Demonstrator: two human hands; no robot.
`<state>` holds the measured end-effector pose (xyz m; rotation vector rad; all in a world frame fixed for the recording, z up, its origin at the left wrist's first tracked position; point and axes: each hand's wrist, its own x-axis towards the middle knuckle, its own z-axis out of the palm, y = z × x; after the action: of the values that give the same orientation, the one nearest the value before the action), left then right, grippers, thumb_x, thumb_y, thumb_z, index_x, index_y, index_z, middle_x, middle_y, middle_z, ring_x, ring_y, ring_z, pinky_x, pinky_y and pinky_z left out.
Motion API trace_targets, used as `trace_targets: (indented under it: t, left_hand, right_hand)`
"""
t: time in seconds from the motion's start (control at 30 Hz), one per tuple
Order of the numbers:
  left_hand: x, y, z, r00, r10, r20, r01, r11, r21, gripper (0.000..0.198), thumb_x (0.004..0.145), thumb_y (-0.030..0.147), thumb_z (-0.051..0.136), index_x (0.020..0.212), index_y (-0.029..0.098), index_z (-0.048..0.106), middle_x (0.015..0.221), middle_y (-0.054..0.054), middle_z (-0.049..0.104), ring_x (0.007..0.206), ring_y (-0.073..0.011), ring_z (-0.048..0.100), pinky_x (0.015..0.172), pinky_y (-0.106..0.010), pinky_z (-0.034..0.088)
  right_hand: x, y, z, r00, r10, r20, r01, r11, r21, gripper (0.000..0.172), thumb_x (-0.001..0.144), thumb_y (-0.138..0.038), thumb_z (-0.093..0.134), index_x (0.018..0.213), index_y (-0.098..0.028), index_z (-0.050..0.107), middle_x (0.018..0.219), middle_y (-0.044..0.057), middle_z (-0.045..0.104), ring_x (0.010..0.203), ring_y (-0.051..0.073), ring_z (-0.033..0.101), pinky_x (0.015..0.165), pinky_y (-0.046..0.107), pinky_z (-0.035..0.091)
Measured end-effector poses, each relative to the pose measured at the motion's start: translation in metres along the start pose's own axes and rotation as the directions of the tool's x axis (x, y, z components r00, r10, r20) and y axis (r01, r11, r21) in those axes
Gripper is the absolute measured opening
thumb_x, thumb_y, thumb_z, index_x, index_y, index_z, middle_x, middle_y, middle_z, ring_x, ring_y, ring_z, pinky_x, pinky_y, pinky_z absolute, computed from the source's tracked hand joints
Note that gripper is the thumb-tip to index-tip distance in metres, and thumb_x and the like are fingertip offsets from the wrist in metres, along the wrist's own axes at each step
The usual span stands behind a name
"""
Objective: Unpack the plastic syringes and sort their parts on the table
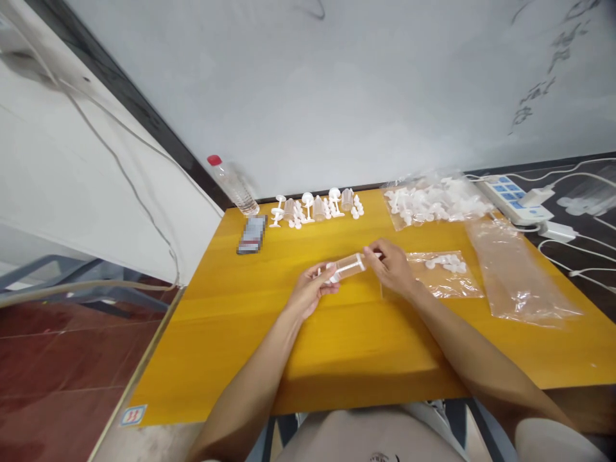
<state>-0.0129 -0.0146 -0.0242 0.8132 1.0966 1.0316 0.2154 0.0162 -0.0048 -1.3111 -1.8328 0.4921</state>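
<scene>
Both my hands meet over the middle of the yellow table [337, 346]. My left hand [312, 289] pinches the left end of a small clear plastic tube [347, 266], where a white piece sits. My right hand [392, 264] is closed on the tube's right end. The tube lies nearly level, just above the tabletop. A small clear bag [445, 273] with a few white parts lies right beside my right hand.
A row of small white and clear plastic pieces [315, 208] stands at the far edge, with a phone [252, 235] and a water bottle [233, 183] to their left. A bag full of white parts [433, 202], an empty bag [517, 276] and a power strip [517, 199] are at the right.
</scene>
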Motion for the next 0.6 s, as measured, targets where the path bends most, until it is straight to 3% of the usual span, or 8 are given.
trace_targets:
  t: [0.1,0.17,0.23,0.37,0.47,0.53,0.6]
  left_hand:
    - [0.000,0.002,-0.006,0.965,0.263,0.004,-0.262,0.960,0.102,0.056,0.061,0.031,0.097,0.110,0.020,0.074,0.105,-0.003,0.075,0.085,-0.0110,0.068,0.077,-0.019,0.056]
    - [0.000,0.003,-0.008,0.949,0.314,0.012,-0.311,0.937,0.158,0.054,0.061,0.028,0.097,0.110,0.020,0.075,0.107,-0.002,0.074,0.087,-0.0104,0.067,0.079,-0.018,0.055]
    - [0.003,0.002,-0.010,0.962,0.270,-0.035,-0.264,0.956,0.130,0.054,0.061,0.033,0.097,0.109,0.019,0.074,0.101,-0.002,0.074,0.082,-0.0110,0.068,0.076,-0.020,0.056]
    - [0.007,0.003,-0.012,0.990,0.074,-0.117,-0.073,0.997,0.017,0.056,0.066,0.051,0.091,0.103,0.015,0.073,0.082,-0.003,0.072,0.062,-0.0126,0.067,0.061,-0.025,0.058]
    - [0.005,0.005,-0.013,0.979,0.194,-0.069,-0.187,0.978,0.091,0.054,0.062,0.041,0.095,0.106,0.017,0.074,0.098,-0.005,0.075,0.078,-0.0141,0.070,0.072,-0.024,0.058]
    - [0.002,0.007,-0.014,0.952,0.305,-0.012,-0.299,0.939,0.170,0.052,0.061,0.032,0.095,0.107,0.019,0.075,0.116,-0.006,0.075,0.096,-0.0157,0.070,0.083,-0.023,0.057]
    - [0.001,0.007,-0.014,0.942,0.334,0.011,-0.329,0.921,0.206,0.050,0.062,0.031,0.095,0.106,0.019,0.076,0.120,-0.007,0.074,0.100,-0.0159,0.070,0.086,-0.022,0.055]
  right_hand:
    - [0.003,0.001,-0.005,0.958,0.229,0.171,-0.253,0.958,0.132,0.065,0.099,-0.073,0.036,0.061,-0.021,0.045,0.057,0.000,0.049,0.056,0.013,0.045,0.058,0.028,0.033]
    - [0.005,0.003,-0.008,0.906,0.304,0.293,-0.366,0.912,0.187,0.068,0.096,-0.077,0.041,0.057,-0.021,0.043,0.050,-0.003,0.039,0.048,0.011,0.038,0.053,0.028,0.029]
    - [0.007,0.004,-0.010,0.897,0.291,0.331,-0.379,0.894,0.240,0.066,0.092,-0.078,0.048,0.060,-0.021,0.046,0.049,-0.004,0.040,0.047,0.011,0.038,0.052,0.027,0.029]
    - [0.007,0.002,-0.012,0.940,0.171,0.295,-0.265,0.910,0.318,0.058,0.091,-0.072,0.058,0.068,-0.020,0.054,0.062,-0.001,0.058,0.058,0.012,0.052,0.061,0.026,0.040]
    - [0.006,-0.002,-0.012,0.926,0.223,0.304,-0.323,0.886,0.333,0.057,0.091,-0.074,0.057,0.071,-0.020,0.057,0.062,0.000,0.061,0.059,0.013,0.055,0.061,0.026,0.041]
    - [0.005,-0.004,-0.013,0.893,0.289,0.345,-0.393,0.875,0.283,0.063,0.092,-0.076,0.051,0.063,-0.020,0.051,0.051,-0.002,0.052,0.050,0.012,0.049,0.054,0.027,0.036]
    - [0.005,-0.003,-0.015,0.867,0.308,0.392,-0.421,0.873,0.246,0.066,0.094,-0.077,0.047,0.059,-0.021,0.046,0.046,-0.004,0.043,0.045,0.011,0.041,0.051,0.027,0.031]
